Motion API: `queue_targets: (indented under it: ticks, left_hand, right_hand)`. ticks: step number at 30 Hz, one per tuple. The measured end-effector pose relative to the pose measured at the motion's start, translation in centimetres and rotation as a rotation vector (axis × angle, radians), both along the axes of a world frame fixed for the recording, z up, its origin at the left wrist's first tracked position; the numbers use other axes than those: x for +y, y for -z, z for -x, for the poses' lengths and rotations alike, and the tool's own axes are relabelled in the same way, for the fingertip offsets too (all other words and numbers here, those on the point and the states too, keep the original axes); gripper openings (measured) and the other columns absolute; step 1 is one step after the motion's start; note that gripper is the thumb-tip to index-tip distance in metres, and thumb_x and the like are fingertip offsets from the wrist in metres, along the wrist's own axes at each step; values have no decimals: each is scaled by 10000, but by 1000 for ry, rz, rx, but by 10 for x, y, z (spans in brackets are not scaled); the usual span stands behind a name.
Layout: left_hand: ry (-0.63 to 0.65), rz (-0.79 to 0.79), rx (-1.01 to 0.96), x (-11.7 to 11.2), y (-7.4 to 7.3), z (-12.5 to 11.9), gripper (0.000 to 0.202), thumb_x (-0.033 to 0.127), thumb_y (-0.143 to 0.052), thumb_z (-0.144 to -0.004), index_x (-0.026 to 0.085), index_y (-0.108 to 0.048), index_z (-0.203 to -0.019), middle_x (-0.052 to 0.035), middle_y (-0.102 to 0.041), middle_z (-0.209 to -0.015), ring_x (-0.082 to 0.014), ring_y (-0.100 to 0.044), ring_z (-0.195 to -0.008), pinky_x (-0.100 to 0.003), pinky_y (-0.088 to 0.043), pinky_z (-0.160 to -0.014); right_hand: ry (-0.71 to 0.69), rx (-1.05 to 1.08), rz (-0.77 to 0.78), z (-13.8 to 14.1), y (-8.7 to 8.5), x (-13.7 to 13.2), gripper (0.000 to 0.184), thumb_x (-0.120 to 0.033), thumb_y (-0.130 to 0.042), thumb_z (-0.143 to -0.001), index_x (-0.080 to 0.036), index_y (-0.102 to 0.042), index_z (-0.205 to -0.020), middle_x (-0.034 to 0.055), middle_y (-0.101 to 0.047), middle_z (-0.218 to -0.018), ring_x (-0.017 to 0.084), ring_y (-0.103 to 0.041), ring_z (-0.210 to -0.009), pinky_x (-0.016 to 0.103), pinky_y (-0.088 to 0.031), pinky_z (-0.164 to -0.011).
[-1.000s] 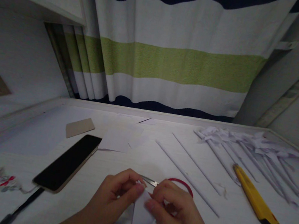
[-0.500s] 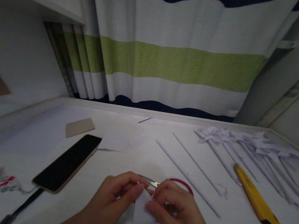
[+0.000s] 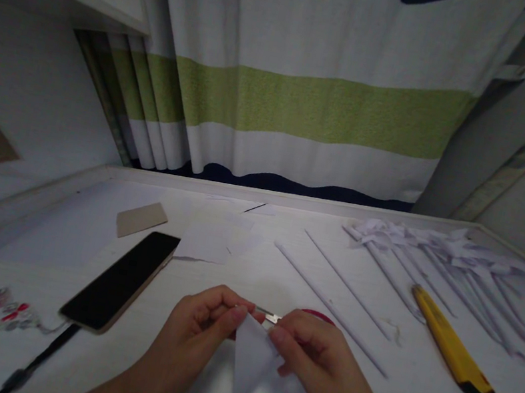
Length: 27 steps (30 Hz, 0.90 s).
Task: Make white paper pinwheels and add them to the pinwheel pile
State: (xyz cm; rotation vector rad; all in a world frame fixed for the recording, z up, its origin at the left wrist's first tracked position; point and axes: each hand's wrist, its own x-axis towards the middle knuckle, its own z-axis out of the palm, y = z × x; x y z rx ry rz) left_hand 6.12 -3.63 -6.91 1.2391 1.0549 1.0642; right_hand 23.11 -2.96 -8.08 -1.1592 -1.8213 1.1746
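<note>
Both my hands pinch a small white sheet of paper (image 3: pixel 251 360) near the table's front edge. My left hand (image 3: pixel 197 334) holds its upper left corner between thumb and fingers. My right hand (image 3: pixel 310 357) grips the upper right edge. The paper hangs down to a point between them. Just behind my hands lie scissors (image 3: pixel 272 315) with a red handle, mostly hidden by my right hand.
A black phone (image 3: pixel 123 279) on a cable lies at left, with a brown card (image 3: pixel 140 219) behind it. Rolled white paper sticks (image 3: pixel 327 289) and paper pinwheels (image 3: pixel 445 252) lie at right beside a yellow utility knife (image 3: pixel 450 345). A striped curtain (image 3: pixel 310 96) hangs behind.
My hands have lifted the paper a little and pulled it taut, so more of its pointed lower part shows. The view has tilted slightly.
</note>
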Motion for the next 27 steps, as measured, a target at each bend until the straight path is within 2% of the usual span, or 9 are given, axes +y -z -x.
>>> queue_targets:
  ticks: [3, 5, 8, 10, 13, 15, 19, 23, 27]
  left_hand:
    - [-27, 8, -37, 3, 0, 1, 93, 207, -524, -791, 139, -580, -764, -33, -688, -819, -122, -626, -708, -193, -479, -657]
    - [-52, 15, -77, 4, 1, 2, 93, 210, -532, -786, 131, -570, -755, -43, -689, -820, -132, -630, -709, -212, -484, -669]
    - [-57, 12, -139, 2, 6, 1, 102, 229, -535, -787, 134, -563, -762, -50, -686, -851, -147, -634, -733, -239, -489, -690]
    - [-55, -5, -158, -1, 10, 0, 110, 246, -537, -787, 143, -567, -766, -47, -684, -867, -152, -633, -756, -240, -491, -689]
    - [-78, -40, -163, -5, 14, -1, 117, 266, -552, -776, 155, -583, -755, -38, -687, -866, -150, -631, -772, -219, -493, -668]
    - [-88, -48, -167, -7, 14, -2, 117, 271, -561, -769, 160, -595, -754, -37, -688, -862, -149, -631, -773, -213, -494, -664]
    - [-92, -54, -165, -8, 15, -2, 128, 283, -557, -770, 166, -607, -780, -39, -687, -862, -156, -626, -784, -226, -490, -681]
    - [-70, -26, -172, -8, 15, -3, 120, 281, -546, -778, 172, -596, -775, -32, -683, -866, -148, -623, -765, -227, -485, -677]
    - [-88, -3, -90, -5, 13, -3, 123, 278, -530, -784, 176, -596, -762, -29, -675, -871, -134, -610, -743, -215, -477, -662]
  right_hand:
    - [13, 33, 34, 0, 3, -1, 117, -279, -557, -742, -178, -565, -684, -3, -544, -656, 142, -524, -611, 254, -415, -529]
    - [29, 110, 67, 1, 5, -3, 65, -249, -581, -723, -189, -566, -745, 8, -574, -728, 157, -552, -680, 275, -440, -597]
    - [79, 361, 163, 3, 6, -5, 194, -228, -612, -696, -223, -524, -869, 17, -601, -878, 161, -570, -785, 283, -453, -674]
    - [81, 506, 252, 5, 4, -6, 268, -235, -637, -674, -232, -508, -909, 8, -629, -859, 147, -586, -758, 262, -460, -654]
    - [68, 559, 335, 7, 0, -6, 133, -270, -644, -670, -202, -589, -769, -21, -642, -634, 120, -597, -614, 219, -457, -580]
    - [103, 569, 337, 7, -1, -6, 97, -281, -658, -654, -194, -624, -678, -30, -629, -564, 108, -583, -555, 207, -453, -559]
    - [172, 613, 345, 6, -2, -6, 73, -248, -694, -612, -198, -642, -601, -39, -624, -541, 87, -558, -516, 180, -431, -512]
    - [177, 632, 373, 6, 0, -8, 82, -247, -694, -617, -186, -643, -595, -36, -626, -562, 61, -526, -496, 148, -380, -458]
    - [207, 590, 359, 5, 0, -6, 129, -284, -684, -630, -176, -624, -592, -62, -544, -469, 32, -428, -418, 139, -323, -405]
